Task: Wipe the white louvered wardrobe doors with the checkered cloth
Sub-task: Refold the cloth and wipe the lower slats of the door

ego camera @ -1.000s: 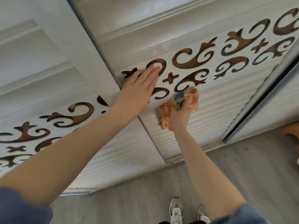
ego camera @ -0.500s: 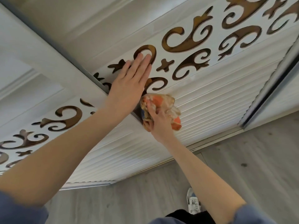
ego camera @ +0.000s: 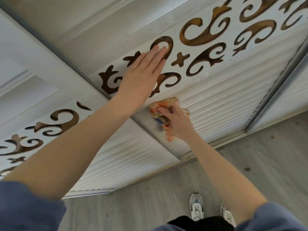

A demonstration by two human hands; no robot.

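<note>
Wiping step: R hand (ego camera: 178,121) fingers clench checkered cloth (ego camera: 166,105) on louvered door (ego camera: 225,100); L hand (ego camera: 141,77) flat, fingers straight, bracing scrollwork band (ego camera: 208,52). Next: sweep along slats w/ even pressure.

Home bedroom; wardrobe doors (ego camera: 221,104); laminate floor (ego camera: 266,164)

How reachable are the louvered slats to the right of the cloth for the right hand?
Probably yes: the right hand grips the checkered cloth at the edge of the louvered slats, and the slats to its right lie bare. The left hand rests flat higher, on the cutout band.
</note>
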